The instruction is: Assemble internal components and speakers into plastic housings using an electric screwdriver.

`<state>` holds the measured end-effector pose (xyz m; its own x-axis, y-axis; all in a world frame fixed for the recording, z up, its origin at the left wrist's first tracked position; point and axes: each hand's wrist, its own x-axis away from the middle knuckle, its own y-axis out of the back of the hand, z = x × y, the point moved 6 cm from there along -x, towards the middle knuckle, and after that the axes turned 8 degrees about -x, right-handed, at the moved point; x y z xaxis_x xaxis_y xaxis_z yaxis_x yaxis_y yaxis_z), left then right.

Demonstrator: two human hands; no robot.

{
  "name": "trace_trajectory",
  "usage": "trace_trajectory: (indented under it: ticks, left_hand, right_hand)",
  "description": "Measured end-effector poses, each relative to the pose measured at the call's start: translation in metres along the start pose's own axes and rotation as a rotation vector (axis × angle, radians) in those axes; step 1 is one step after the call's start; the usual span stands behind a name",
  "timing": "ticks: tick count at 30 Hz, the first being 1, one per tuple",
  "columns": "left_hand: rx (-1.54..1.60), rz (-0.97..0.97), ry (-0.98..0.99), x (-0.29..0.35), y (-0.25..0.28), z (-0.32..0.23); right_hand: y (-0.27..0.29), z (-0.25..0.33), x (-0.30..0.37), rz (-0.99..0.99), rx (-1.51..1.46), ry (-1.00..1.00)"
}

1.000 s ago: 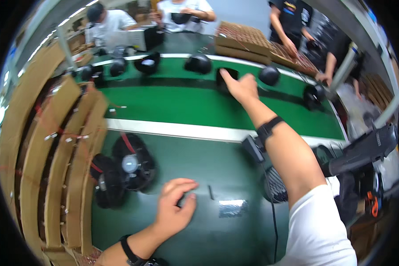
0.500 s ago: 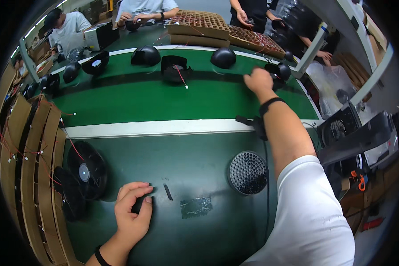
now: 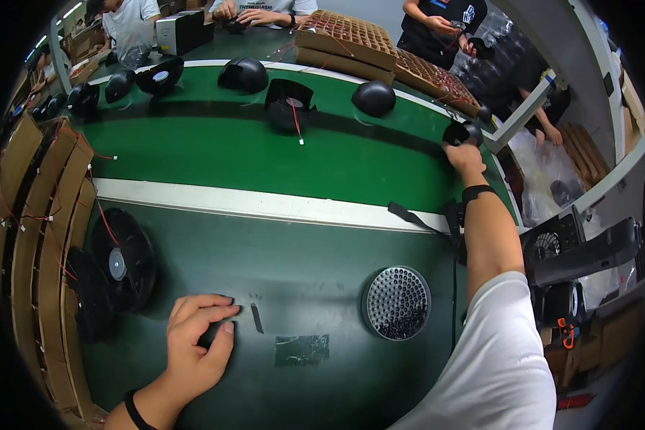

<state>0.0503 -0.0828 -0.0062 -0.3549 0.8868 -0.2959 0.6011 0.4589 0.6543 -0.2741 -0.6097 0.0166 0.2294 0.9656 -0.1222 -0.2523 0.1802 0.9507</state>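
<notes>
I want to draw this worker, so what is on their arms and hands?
The hands are bare, no gloves. The left hand has a thin black band at its wrist. The right hand has a wider black wrist strap with a loose tail. A white short sleeve covers the right upper arm.

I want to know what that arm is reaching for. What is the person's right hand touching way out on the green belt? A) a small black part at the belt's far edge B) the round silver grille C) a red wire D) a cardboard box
A: the right hand grips a small black part at the far edge of the green belt, away from the round silver grille.
</notes>
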Motion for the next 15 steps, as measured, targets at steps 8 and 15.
trace_trajectory:
  ticks: [8, 15]
  left_hand:
    - [0.013, -0.012, -0.062, 0.005, -0.004, -0.001]
    - [0.029, -0.084, -0.289, 0.004, 0.014, -0.031]
  right_hand:
    - [0.032, 0.087, 0.169, 0.095, -0.367, 0.686]
    - [0.067, 0.103, 0.403, 0.388, -0.474, 1.461]
